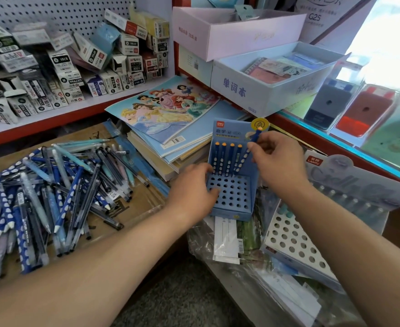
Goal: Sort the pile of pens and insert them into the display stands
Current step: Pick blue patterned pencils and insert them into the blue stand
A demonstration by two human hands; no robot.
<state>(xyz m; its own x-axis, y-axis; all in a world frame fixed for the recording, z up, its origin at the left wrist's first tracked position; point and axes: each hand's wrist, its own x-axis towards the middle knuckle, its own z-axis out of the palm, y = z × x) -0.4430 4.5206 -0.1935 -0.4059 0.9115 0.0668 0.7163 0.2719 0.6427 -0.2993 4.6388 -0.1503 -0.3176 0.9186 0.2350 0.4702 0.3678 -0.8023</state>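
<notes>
- The blue display stand [235, 193] sits at the centre of the view, atop a heap of plastic-wrapped goods [248, 234], with its card back upright and its holed face towards the person.
- Four dark blue pens [227, 159] with orange tops stand side by side in the stand's back row.
- A fifth pen [242, 160] of the same kind leans just to their right, its lower end at the back row's next hole.
- The right hand [277, 161] has this pen in its grip, pinched between thumb and fingertips near the top.
- The left hand [192, 192] steadies the stand, its grip closed on the left side with the thumb on the holed face and the fingers behind.
- The pile of pens [52, 192] lies well to the left on a sheet of cardboard [140, 204], a jumble of dotted blue, pale blue and dark ones.
- A white display stand [293, 241] with a holed face lies tilted to the right of the blue one.
- A stack of books [166, 109] rests behind the blue stand.
- Small boxes [76, 67] crowd the shelf at upper left.
</notes>
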